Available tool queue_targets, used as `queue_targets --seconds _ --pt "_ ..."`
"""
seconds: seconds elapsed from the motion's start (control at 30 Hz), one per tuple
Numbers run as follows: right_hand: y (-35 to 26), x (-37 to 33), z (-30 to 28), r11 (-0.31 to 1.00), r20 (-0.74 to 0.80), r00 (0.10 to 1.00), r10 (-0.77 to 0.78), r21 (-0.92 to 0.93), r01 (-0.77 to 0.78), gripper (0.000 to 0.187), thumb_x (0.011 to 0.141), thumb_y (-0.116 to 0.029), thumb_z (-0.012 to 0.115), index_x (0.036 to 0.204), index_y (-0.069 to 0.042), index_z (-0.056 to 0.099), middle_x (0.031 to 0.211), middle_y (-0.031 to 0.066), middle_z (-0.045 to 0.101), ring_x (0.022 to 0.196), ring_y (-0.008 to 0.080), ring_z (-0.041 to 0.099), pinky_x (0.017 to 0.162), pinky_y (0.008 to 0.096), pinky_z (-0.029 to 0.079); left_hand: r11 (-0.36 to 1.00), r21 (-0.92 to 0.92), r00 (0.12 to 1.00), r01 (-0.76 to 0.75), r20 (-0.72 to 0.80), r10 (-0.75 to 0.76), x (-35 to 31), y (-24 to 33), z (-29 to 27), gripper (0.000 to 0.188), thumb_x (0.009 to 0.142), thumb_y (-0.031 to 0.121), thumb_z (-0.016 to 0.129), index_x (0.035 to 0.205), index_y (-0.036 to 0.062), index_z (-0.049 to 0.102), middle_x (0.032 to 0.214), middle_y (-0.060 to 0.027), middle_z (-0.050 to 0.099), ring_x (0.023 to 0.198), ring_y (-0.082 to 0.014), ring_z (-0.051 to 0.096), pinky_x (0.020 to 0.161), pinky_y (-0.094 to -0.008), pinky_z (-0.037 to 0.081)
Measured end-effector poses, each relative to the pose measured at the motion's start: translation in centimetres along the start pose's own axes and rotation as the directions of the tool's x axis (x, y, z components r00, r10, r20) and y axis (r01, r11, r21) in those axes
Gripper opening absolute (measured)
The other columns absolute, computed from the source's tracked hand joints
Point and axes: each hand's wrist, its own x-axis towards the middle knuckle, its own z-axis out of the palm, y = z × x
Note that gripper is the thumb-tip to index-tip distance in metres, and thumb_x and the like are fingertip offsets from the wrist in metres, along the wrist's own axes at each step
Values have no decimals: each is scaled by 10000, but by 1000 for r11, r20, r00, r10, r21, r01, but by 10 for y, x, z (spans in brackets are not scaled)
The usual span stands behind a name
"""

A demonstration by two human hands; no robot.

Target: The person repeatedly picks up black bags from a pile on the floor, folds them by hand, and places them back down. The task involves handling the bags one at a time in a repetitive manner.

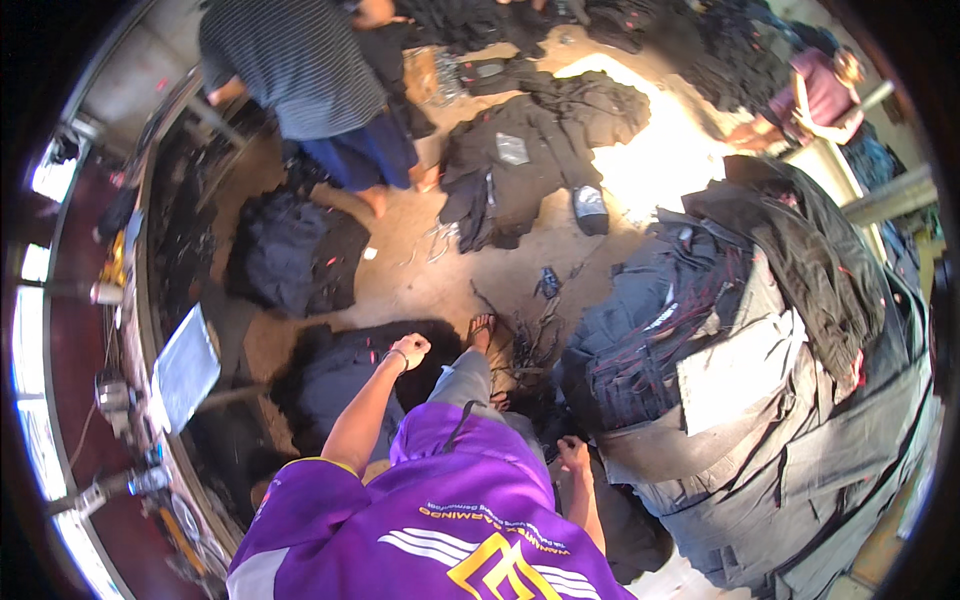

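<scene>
My left hand (410,350), with a dark band at the wrist, is held out in front of my body. Its fingers are curled closed and nothing shows in them. Below and beside it lies a pile of dark garments (345,385) on the floor. My right hand (573,455) hangs by my right side, its fingers loosely curled in with no object visible. Closest to that hand is a large heap of dark garments (640,340), apart from the fingers. A pale sheet (742,370) lies on this heap.
Dark cloth piles lie on the floor ahead, one a bundle (295,250), another a spread stack (530,150). A person in a striped top (295,70) bends at the far left; another person (825,95) is at the far right. A workbench edge (150,300) runs along the left.
</scene>
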Motion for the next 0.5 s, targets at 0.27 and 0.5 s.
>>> queue_targets --seconds 0.27,0.5 --pt "-25 6 30 964 -35 972 234 138 -227 389 915 -260 698 1211 -7 694 953 143 761 668 185 724 576 324 578 953 290 950 -94 312 -1 71 95 22 358 936 411 649 1219 202 716 1328 -159 666 1262 -342 617 1061 -437 495" --pt "-130 14 52 877 -44 929 367 350 -330 344 941 -284 672 1152 -14 706 955 184 767 896 293 752 818 379 561 894 331 884 -303 447 134 199 155 59 387 947 402 599 1128 79 712 1234 -185 694 1200 -357 633 1006 -450 513"
